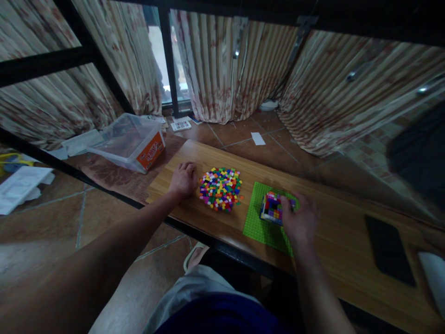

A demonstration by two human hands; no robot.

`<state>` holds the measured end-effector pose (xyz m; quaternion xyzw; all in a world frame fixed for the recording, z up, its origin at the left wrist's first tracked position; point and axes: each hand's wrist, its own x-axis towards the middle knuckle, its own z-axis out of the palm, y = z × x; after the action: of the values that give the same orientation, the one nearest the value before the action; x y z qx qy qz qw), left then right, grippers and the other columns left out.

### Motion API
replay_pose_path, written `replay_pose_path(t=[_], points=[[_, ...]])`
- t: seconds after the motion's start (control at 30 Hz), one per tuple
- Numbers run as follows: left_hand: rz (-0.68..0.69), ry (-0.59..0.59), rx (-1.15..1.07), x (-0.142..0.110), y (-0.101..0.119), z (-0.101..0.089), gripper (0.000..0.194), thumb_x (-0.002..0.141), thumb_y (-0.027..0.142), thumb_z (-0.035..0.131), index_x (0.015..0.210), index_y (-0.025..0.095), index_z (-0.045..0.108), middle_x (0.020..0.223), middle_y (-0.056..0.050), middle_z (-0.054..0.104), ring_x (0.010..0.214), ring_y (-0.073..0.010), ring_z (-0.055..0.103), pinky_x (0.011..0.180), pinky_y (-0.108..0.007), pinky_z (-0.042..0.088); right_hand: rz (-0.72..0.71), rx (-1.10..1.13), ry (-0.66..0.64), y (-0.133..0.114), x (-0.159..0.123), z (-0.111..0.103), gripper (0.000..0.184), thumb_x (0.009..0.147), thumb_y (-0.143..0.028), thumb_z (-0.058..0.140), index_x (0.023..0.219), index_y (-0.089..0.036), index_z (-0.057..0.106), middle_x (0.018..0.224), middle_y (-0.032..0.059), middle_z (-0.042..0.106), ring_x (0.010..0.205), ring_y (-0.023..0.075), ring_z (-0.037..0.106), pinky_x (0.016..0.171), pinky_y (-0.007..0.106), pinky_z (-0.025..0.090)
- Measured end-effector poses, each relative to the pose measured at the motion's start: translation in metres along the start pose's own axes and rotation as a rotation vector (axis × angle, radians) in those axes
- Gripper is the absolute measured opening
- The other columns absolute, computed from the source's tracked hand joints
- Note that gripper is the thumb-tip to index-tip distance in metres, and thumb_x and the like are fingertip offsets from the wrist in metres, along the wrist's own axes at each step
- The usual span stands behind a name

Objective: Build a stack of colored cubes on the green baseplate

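Note:
On the wooden table, a round heap of small toy bricks (220, 189) in many colours lies between my hands. My left hand (184, 180) rests on the tabletop just left of the heap, its fingers curled in; whatever they may hold is hidden. To the right is a green baseplate (255, 222) bearing a small boxy toy-brick build (272, 207) of several colours. My right hand (301, 215) is closed at the build's right side, thumb against its upper edge. The hand covers the right part of the build and of the baseplate.
A dark flat rectangular object (389, 248) lies on the wooden table (337, 227) at the right, near a white object (433, 273) at its end. Beyond the left end, a clear plastic bin (128, 139) with an orange label stands on the floor. Patterned curtains (222, 69) hang behind.

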<state>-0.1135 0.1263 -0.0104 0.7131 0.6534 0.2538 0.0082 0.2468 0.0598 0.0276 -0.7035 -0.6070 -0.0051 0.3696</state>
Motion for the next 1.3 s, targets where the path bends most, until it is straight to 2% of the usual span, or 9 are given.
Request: replay_pose_path(t=[0.17, 0.4, 0.67, 0.8, 0.9, 1.0, 1.13, 1.2, 1.3], points=[[-0.005, -0.005, 0.002, 0.0, 0.0, 0.0, 0.027, 0.087, 0.015, 0.046, 0.107, 0.016, 0.064, 0.118, -0.013, 0.064, 0.112, -0.0285, 0.056, 0.103, -0.045, 0.046, 0.05, 0.046, -0.033, 0.006, -0.004, 0.012, 0.05, 0.086, -0.055, 0.052, 0.109, -0.014, 0.069, 0.112, 0.0181, 0.065, 0.108, 0.0302, 0.054, 0.1, 0.05, 0.038], [-0.002, -0.006, 0.02, 0.0, -0.001, 0.002, 0.028, 0.087, 0.014, 0.046, 0.108, 0.015, 0.064, 0.119, -0.014, 0.064, 0.113, -0.0292, 0.056, 0.103, -0.045, 0.046, 0.093, 0.11, -0.061, 0.008, -0.006, 0.016, 0.051, 0.086, -0.057, 0.052, 0.106, -0.014, 0.07, 0.101, 0.0157, 0.068, 0.094, 0.0269, 0.059, 0.09, 0.045, 0.045], [0.0, 0.004, 0.023, 0.0, -0.001, 0.001, 0.028, 0.086, 0.014, 0.047, 0.108, 0.016, 0.065, 0.119, -0.013, 0.064, 0.111, -0.0291, 0.056, 0.101, -0.045, 0.048, 0.128, 0.125, -0.079, 0.009, -0.007, 0.016, 0.054, 0.086, -0.059, 0.05, 0.106, -0.013, 0.069, 0.103, 0.0177, 0.067, 0.096, 0.0286, 0.06, 0.09, 0.046, 0.046], [-0.009, -0.004, 0.01, 0.0, -0.001, 0.002, 0.029, 0.087, 0.014, 0.046, 0.11, 0.015, 0.065, 0.118, -0.014, 0.064, 0.112, -0.0292, 0.056, 0.102, -0.046, 0.046, 0.034, 0.109, 0.015, 0.003, -0.011, 0.006, 0.048, 0.093, -0.05, 0.044, 0.109, -0.011, 0.067, 0.107, 0.0189, 0.067, 0.105, 0.0304, 0.059, 0.096, 0.049, 0.044], [-0.015, -0.009, 0.0, -0.001, -0.001, 0.002, 0.029, 0.087, 0.015, 0.046, 0.11, 0.015, 0.065, 0.12, -0.015, 0.064, 0.113, -0.0294, 0.055, 0.103, -0.047, 0.046, -0.043, 0.129, 0.083, -0.014, -0.018, -0.003, 0.04, 0.095, -0.043, 0.045, 0.11, -0.015, 0.067, 0.109, 0.0166, 0.067, 0.109, 0.0295, 0.059, 0.098, 0.049, 0.044], [-0.018, -0.011, 0.001, -0.002, 0.0, 0.001, 0.029, 0.087, 0.014, 0.046, 0.11, 0.015, 0.064, 0.12, -0.014, 0.064, 0.112, -0.0285, 0.056, 0.103, -0.046, 0.046, -0.148, 0.233, -0.002, -0.039, -0.03, -0.003, 0.029, 0.095, -0.037, 0.049, 0.104, -0.02, 0.07, 0.106, 0.0112, 0.068, 0.104, 0.0257, 0.061, 0.096, 0.046, 0.047], [-0.009, -0.009, 0.008, -0.002, 0.001, 0.001, 0.028, 0.089, 0.014, 0.046, 0.11, 0.014, 0.064, 0.12, -0.014, 0.064, 0.111, -0.0275, 0.056, 0.104, -0.044, 0.045, -0.309, 0.3, -0.258, -0.067, -0.049, 0.014, 0.025, 0.096, -0.03, 0.048, 0.1, -0.023, 0.071, 0.102, 0.0078, 0.07, 0.098, 0.0222, 0.062, 0.091, 0.04, 0.049], [-0.007, -0.012, 0.008, -0.002, 0.0, 0.002, 0.028, 0.089, 0.015, 0.046, 0.11, 0.014, 0.064, 0.12, -0.014, 0.064, 0.111, -0.0277, 0.056, 0.104, -0.044, 0.046, -0.34, 0.282, -0.35, -0.074, -0.055, 0.026, 0.025, 0.096, -0.028, 0.047, 0.098, -0.024, 0.072, 0.1, 0.0071, 0.07, 0.096, 0.0219, 0.062, 0.088, 0.039, 0.049], [-0.014, -0.017, 0.009, -0.002, 0.0, 0.002, 0.029, 0.089, 0.015, 0.046, 0.111, 0.015, 0.064, 0.121, -0.015, 0.063, 0.113, -0.0289, 0.056, 0.103, -0.046, 0.046, -0.373, 0.248, -0.423, -0.076, -0.058, 0.042, 0.026, 0.094, -0.024, 0.047, 0.098, -0.024, 0.072, 0.098, 0.0069, 0.069, 0.094, 0.0225, 0.061, 0.086, 0.039, 0.048]])
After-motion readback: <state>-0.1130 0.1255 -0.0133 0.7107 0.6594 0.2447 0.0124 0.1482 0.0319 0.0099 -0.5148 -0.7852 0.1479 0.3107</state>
